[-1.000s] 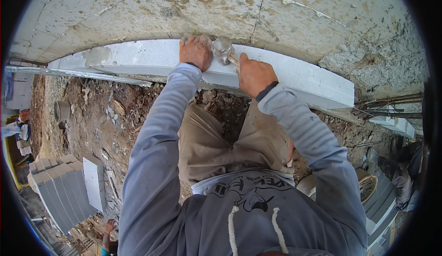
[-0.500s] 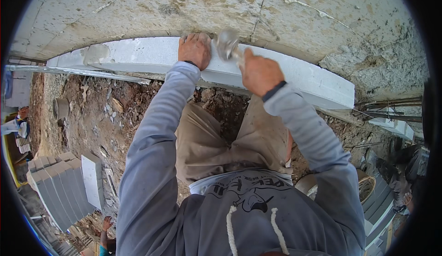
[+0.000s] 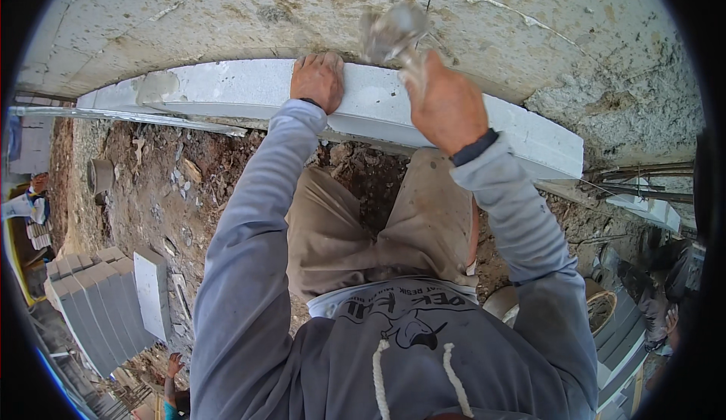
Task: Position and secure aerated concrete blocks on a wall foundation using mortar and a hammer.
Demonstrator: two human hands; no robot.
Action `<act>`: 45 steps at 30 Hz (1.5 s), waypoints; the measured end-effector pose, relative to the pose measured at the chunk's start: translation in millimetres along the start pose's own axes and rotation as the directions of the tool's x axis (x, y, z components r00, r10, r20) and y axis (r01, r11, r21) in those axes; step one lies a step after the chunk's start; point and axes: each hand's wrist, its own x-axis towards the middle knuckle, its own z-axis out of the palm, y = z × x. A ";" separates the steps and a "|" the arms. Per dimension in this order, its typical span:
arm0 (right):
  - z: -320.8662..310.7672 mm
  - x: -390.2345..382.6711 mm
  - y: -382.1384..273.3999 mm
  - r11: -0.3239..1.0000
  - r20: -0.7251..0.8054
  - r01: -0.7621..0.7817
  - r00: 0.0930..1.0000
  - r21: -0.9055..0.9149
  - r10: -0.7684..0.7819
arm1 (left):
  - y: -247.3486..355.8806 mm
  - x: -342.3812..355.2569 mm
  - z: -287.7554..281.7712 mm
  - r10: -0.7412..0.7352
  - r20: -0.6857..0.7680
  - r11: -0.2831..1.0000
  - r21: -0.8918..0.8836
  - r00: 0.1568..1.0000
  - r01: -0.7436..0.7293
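A row of long white lightweight concrete block (image 3: pixel 234 87) lies along the foot of a grey wall, curved by the lens. My left hand (image 3: pixel 318 82) rests on its top with the fingers close together and bent over the far edge, gripping the block. My right hand (image 3: pixel 448 110) is closed round the handle of a hammer (image 3: pixel 395 33). The hammer's head is smeared by motion and is raised above the block, in front of the wall. Its exact shape cannot be made out.
The rough grey wall (image 3: pixel 227 19) rises just beyond the block. A long metal straightedge (image 3: pixel 144 119) lies at the left. Stacked grey blocks (image 3: pixel 102 306) and a bucket (image 3: pixel 100 176) stand on the soil. Rods (image 3: pixel 643 182) jut out at right; another person's hand (image 3: pixel 175 365) shows lower left.
My right hand has moved up and to the right, lifting the hammer from close over the block to higher before the wall. My left hand stays nearly in place on the block.
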 end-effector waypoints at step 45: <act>28.2 -45.8 41.7 0.955 0.175 -0.257 0.957 0.147 0.230 | 2.3 0.5 -9.0 -0.057 0.113 0.994 0.097 0.992 0.046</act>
